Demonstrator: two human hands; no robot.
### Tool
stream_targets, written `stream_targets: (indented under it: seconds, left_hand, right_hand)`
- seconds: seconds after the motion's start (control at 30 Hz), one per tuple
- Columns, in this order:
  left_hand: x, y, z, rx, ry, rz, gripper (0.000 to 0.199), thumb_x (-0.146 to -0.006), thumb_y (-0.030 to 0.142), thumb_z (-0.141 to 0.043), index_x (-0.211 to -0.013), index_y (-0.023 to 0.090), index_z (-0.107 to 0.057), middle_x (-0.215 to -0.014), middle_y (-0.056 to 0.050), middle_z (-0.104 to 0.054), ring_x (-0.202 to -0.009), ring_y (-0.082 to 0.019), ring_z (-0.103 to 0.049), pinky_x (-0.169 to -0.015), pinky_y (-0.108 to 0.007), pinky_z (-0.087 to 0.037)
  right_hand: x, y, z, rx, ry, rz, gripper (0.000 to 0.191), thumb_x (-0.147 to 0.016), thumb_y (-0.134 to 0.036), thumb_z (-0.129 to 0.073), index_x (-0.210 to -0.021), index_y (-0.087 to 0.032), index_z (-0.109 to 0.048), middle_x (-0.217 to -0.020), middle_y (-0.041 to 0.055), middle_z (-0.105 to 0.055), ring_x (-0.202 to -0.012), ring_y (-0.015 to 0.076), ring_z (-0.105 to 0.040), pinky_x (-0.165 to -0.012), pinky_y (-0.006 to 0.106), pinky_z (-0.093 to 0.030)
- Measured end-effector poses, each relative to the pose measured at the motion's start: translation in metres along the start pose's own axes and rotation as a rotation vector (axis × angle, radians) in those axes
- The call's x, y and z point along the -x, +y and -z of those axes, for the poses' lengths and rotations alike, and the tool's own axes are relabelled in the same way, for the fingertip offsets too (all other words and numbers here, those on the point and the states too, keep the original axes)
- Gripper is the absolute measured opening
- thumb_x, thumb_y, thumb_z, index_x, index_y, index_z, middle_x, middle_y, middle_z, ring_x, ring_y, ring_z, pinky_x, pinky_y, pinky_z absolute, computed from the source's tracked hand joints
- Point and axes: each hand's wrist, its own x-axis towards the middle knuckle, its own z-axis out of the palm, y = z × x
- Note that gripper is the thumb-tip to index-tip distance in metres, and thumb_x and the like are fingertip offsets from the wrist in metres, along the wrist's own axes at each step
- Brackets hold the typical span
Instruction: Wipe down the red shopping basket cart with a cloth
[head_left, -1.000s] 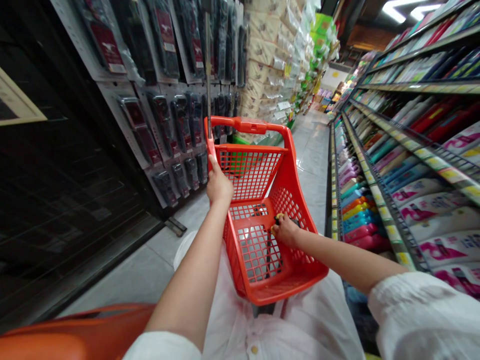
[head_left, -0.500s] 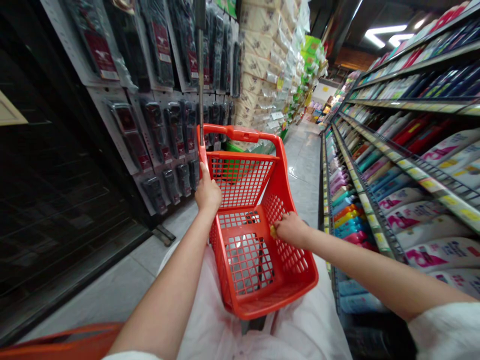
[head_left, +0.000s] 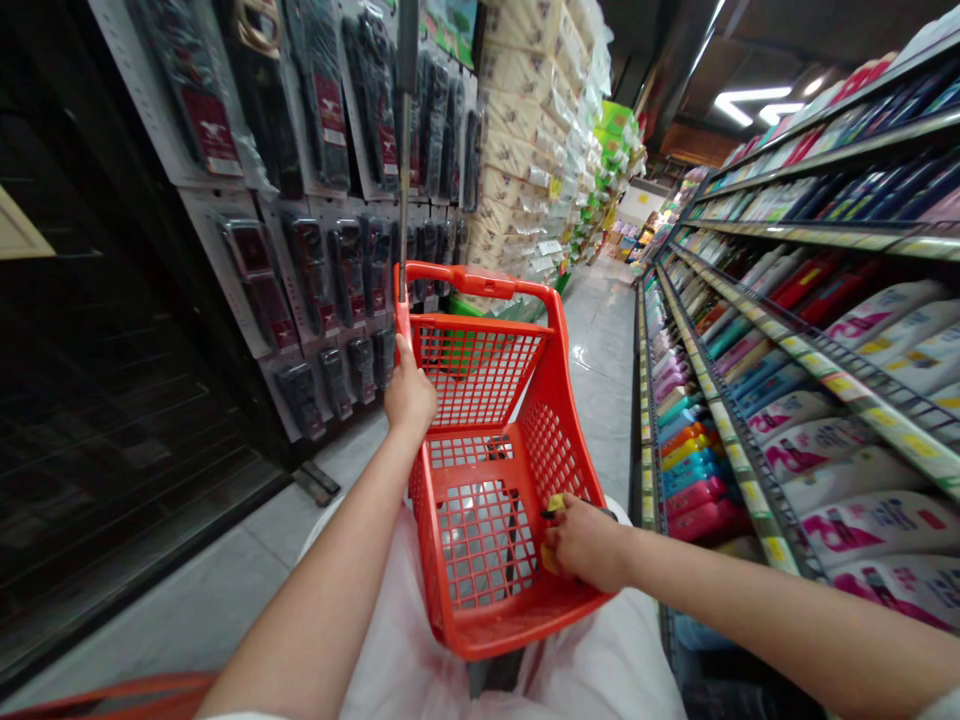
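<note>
A red plastic shopping basket with grid walls stands tilted in front of my lap, nothing lying in it. My left hand is closed round its upper left rim, close to the base of a metal pull rod. Inside the basket, my right hand presses a crumpled yellow cloth against the right wall. Part of the cloth is hidden under my fingers, and a small dark bit shows beside it.
Packaged belts hang on a rack at the left. Beyond the basket rise stacked tissue packs. Shelves of bottles line the right side, along a tiled aisle. Another red basket's edge shows at the lower left.
My right hand has slid down and nearer along the basket's right wall with the yellow cloth, more of which now shows. My left hand keeps its hold on the rim. The view has shifted slightly.
</note>
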Motion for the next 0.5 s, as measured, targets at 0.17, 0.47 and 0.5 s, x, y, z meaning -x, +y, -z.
stream_targets:
  seconds: [0.17, 0.47, 0.5]
  left_hand:
    - [0.000, -0.003, 0.000, -0.045, 0.005, -0.016, 0.073, -0.093, 0.018, -0.037, -0.156, 0.013, -0.001, -0.113, -0.018, -0.069, -0.099, -0.027, -0.068, -0.080, -0.034, -0.051]
    - [-0.005, -0.009, -0.008, -0.039, 0.004, -0.038, 0.071, -0.091, 0.016, -0.035, -0.156, 0.012, -0.005, -0.120, -0.021, -0.065, -0.097, -0.028, -0.069, -0.079, -0.035, -0.053]
    - [-0.004, -0.008, -0.009, -0.042, -0.002, -0.036, 0.072, -0.091, 0.015, -0.035, -0.156, 0.011, -0.005, -0.121, -0.022, -0.064, -0.097, -0.029, -0.069, -0.078, -0.036, -0.053]
  right_hand:
    - [-0.016, 0.054, 0.025, 0.020, 0.174, -0.268, 0.019, -0.088, -0.016, -0.053, -0.091, -0.018, -0.072, -0.096, 0.0102, -0.069, -0.090, 0.0242, -0.060, -0.076, 0.036, -0.045]
    - [-0.043, 0.163, 0.070, 0.087, 0.291, -0.425, 0.027, -0.090, -0.019, -0.054, -0.108, -0.025, -0.074, -0.118, 0.0112, -0.064, -0.104, 0.0292, -0.057, -0.097, 0.049, -0.038]
    - [-0.045, 0.158, 0.066, 0.095, 0.236, -0.411, 0.027, -0.089, -0.019, -0.055, -0.108, -0.024, -0.074, -0.113, 0.0122, -0.066, -0.098, 0.0285, -0.060, -0.094, 0.049, -0.040]
